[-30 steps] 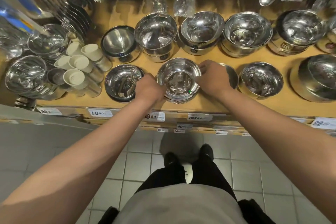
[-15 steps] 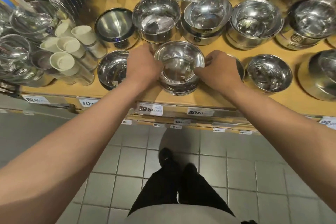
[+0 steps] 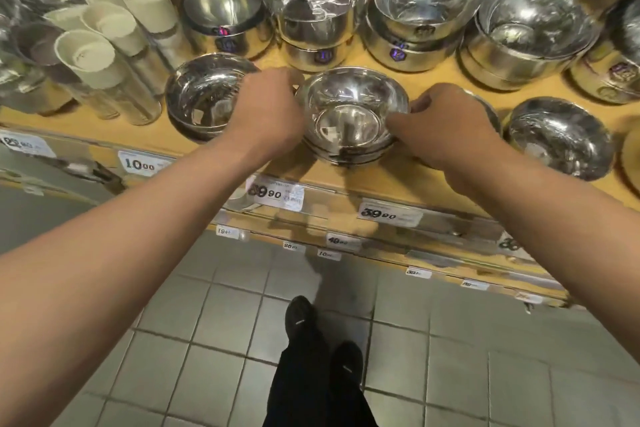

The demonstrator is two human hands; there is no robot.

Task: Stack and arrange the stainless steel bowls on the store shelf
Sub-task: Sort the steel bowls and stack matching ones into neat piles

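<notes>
Gripping the bowl stack (image 3: 349,116) from both sides, I have my left hand (image 3: 266,114) curled on its left rim and my right hand (image 3: 446,125) curled on its right rim, thumb and fingers pinching the edge. The stack sits on the wooden shelf (image 3: 433,180) in the front row, near the front edge; its top bowl is tilted a little toward me, with rims of more bowls showing beneath it. Just left of my left hand sits a low bowl (image 3: 201,97), also in the front row, partly hidden by my wrist. To the right, past my right hand, another low bowl (image 3: 557,137) rests on the shelf, well apart from the stack. Behind my hands the back row holds deeper steel bowls: a dark-rimmed one (image 3: 221,14), a tall nested pair (image 3: 313,7), another nested pair (image 3: 420,21) and a wide one (image 3: 530,35). Cream cups (image 3: 100,42) lie on their sides at the far left. Price tags (image 3: 275,192) line the shelf's front strip. Below, my dark shoes (image 3: 301,319) stand on grey floor tiles (image 3: 485,357).
</notes>
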